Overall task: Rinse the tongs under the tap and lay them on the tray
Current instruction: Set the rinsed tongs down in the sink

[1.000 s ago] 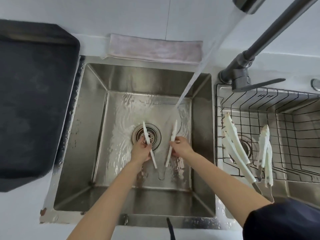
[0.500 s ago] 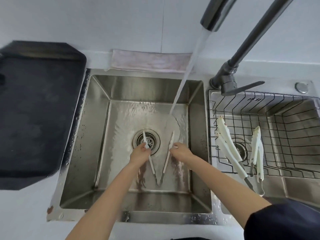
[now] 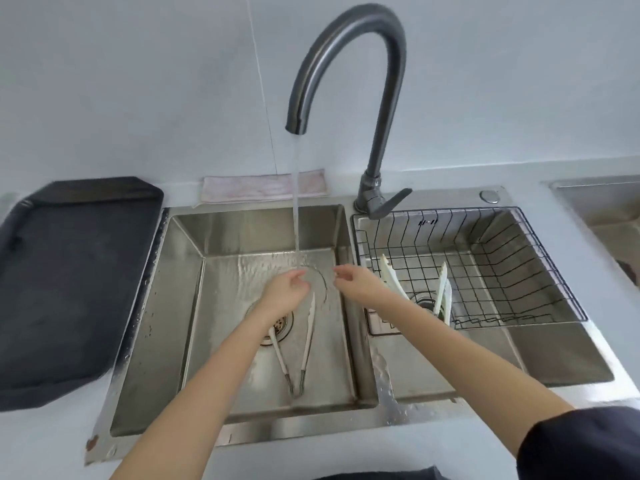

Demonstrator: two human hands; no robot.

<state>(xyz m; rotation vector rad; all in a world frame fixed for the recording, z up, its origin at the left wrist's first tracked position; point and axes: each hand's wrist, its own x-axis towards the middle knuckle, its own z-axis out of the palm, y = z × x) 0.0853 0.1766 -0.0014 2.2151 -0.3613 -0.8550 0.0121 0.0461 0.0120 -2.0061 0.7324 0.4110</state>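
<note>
Head camera looks down on a double stainless steel sink [image 3: 162, 323] in the middle of the frame. From the dark grey curved tap [image 3: 349, 53] at the upper middle, a thin stream of water [image 3: 296, 202] falls into the left basin and lands close to the fingertips of the left hand. The white-tipped metal tongs [image 3: 304, 344] lie spread in a V shape on the floor of the left basin, with the joint toward the bottom of the frame; one arm of the tongs passes partly under the left wrist, beside the round drain [image 3: 281, 322]. The left hand [image 3: 285, 294] is over the basin with fingers loosely curled, and it grips nothing that I can see. The right hand [image 3: 358, 282] is just to the right of the stream, fingers half open and empty, apart from the tongs. At the left of the frame sits the big dark grey flat tray [image 3: 72, 282], on the counter beside the sink. In the right basin stands a black wire rack [image 3: 502, 271] with two other white tongs [image 3: 443, 292] leaning inside. A pale pink folded cloth [image 3: 263, 187] lies behind the left basin.
</note>
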